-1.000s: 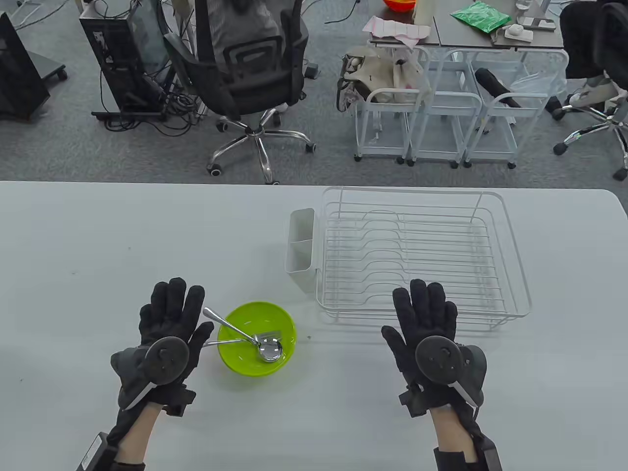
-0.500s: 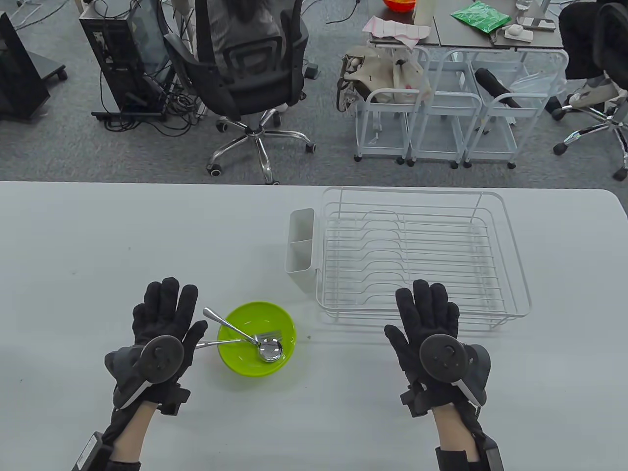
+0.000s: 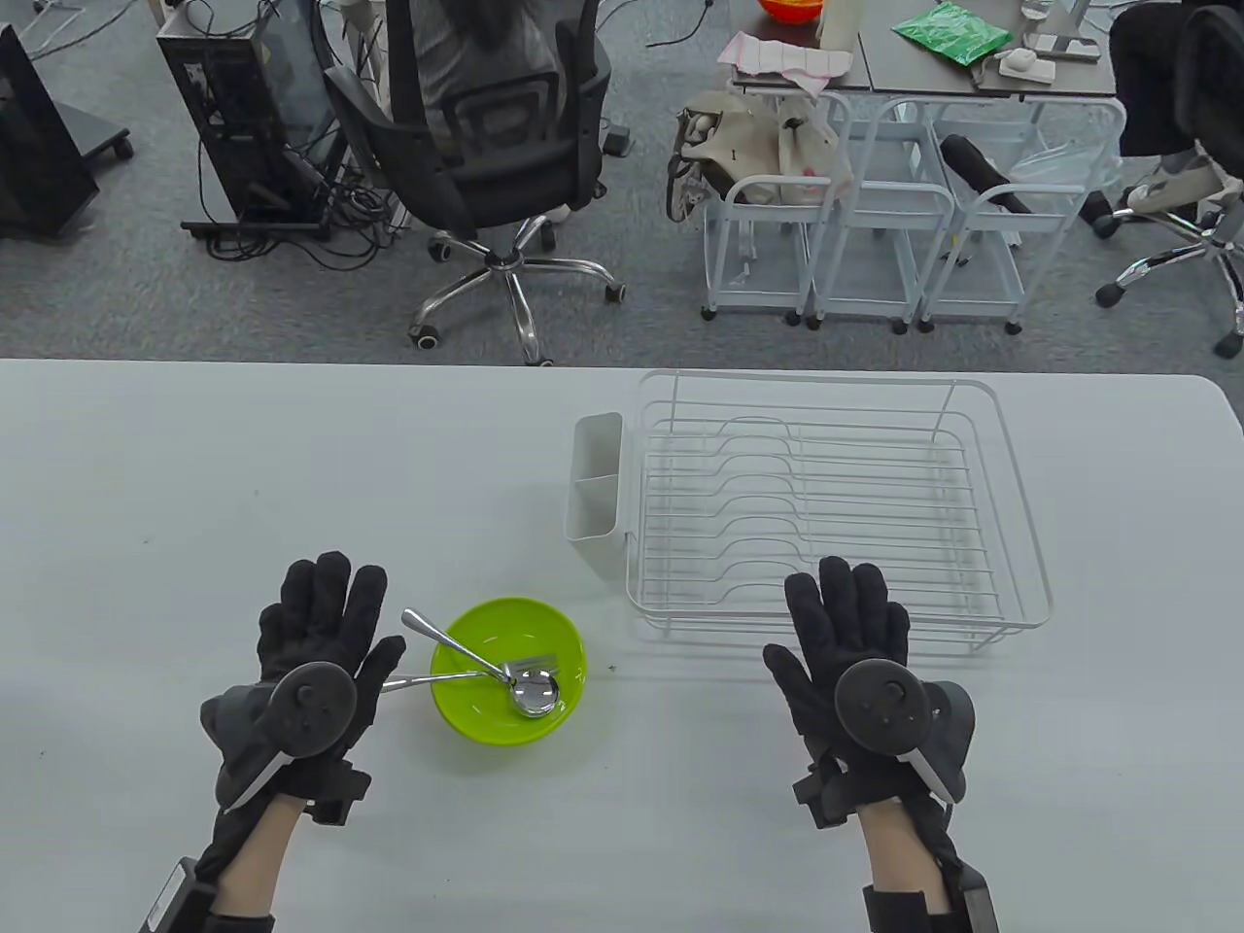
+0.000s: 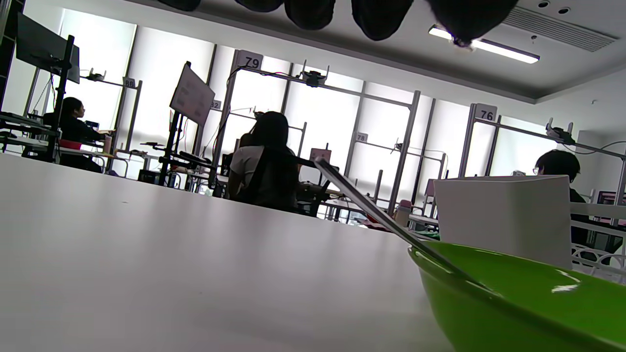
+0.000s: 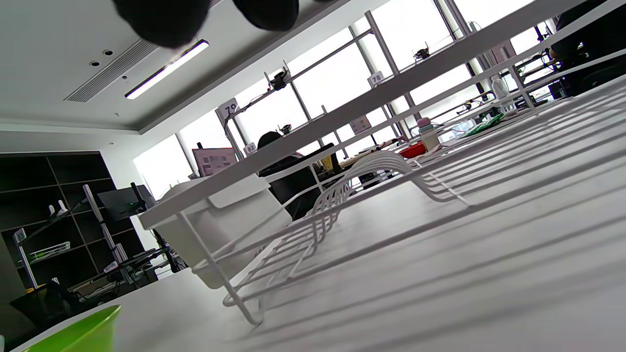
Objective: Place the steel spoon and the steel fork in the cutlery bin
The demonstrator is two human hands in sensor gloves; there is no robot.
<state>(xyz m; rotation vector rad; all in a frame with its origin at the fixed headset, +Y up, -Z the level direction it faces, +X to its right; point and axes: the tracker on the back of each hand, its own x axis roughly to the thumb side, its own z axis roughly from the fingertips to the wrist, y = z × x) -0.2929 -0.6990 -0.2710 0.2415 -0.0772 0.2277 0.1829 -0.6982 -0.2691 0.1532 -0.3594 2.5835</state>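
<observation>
spoon [image 3: 530, 688]: steel, lies in the green bowl [image 3: 559, 714], scoop near the bowl's middle, handle running up-left over the rim toward the left hand [image 3: 316, 646]. Tip of the handle sits just beside that hand's index side, apart from it.
fork [image 3: 466, 675]: steel too, tines beside the spoon scoop, handle going left over the rim; its end passes close under the left thumb. Contact there: can't tell.
handling (my guess): both stiff, light-ish, smooth & slippery; not fragile. They cross in the bowl, so lifting one may drag or rattle the other, & the bowl looks light enough to skid.
where to grip (my guess): the overhanging handle ends, pinch thumb + 2 fingers across the flat, one piece at a time. Spoon handle sticks up clear of the rim in the left wrist view [image 4: 371, 210], so easiest first pick.
left hand: flat, fingers spread, palm down on or just over the table [image 3: 194, 466], grasping nothing.
right hand [image 3: 850, 651]: also flat & spread, holding nothing, fingertips at the near edge of the wire rack [image 3: 1011, 505], well apart from the bowl.
cutlery bin [image 3: 595, 486]: white, 2 compartments, hung on the rack's left side, ahead & right of the left hand, ahead & left of the right hand. Nothing visible in it.
insertion (my guess): narrow mouth, so go in handle-down or near upright.
</observation>
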